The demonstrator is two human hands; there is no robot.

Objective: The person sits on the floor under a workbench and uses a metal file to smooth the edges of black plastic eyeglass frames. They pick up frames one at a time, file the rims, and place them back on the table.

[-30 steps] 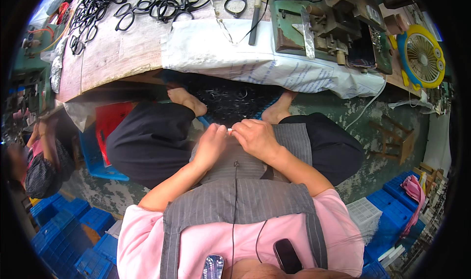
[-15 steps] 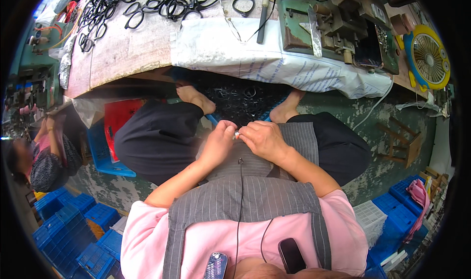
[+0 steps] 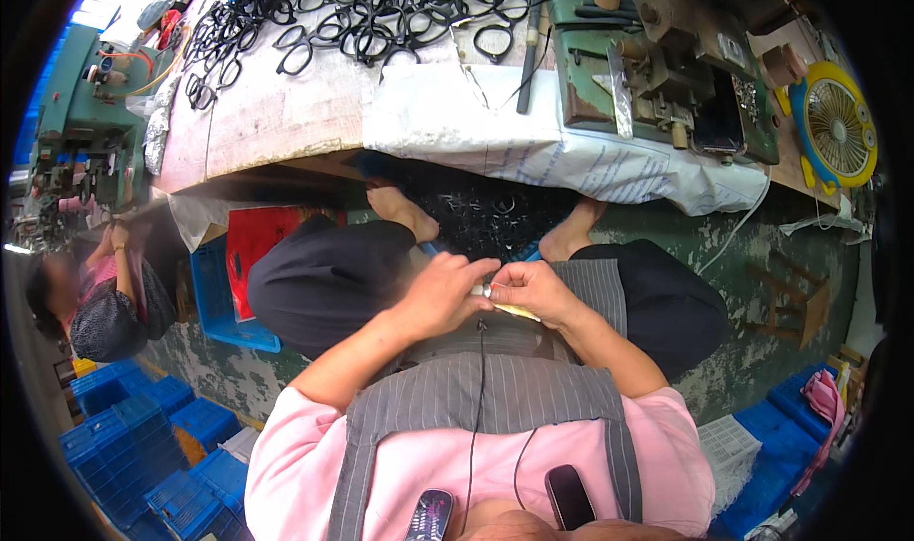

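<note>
In front of my apron, my left hand (image 3: 441, 295) and my right hand (image 3: 539, 295) meet at their fingertips. A small white piece (image 3: 483, 291) shows between them, against the left fingers; whether it is held or wrapped round a finger I cannot tell. Closed in a pinch, my right hand has a thin yellowish strip (image 3: 517, 311) sticking out beneath its fingers. My left fingers are bent around the white piece, with the index finger reaching over it. Below the hands lies the grey striped apron (image 3: 486, 389).
Black eyeglass frames (image 3: 381, 18) cover the bench (image 3: 276, 103) ahead, beside a dark-handled tool (image 3: 529, 65). A green machine (image 3: 657, 65) and a yellow-blue fan (image 3: 833, 122) stand right. Dark pieces fill a container (image 3: 476, 217) between my feet. Another person (image 3: 105, 294) sits left, near blue crates (image 3: 119, 446).
The view has shifted, so the bench sits lower and further right. My fingers have regrasped, the left hand now reaching over the white piece. The yellowish strip has come into sight under my right hand.
</note>
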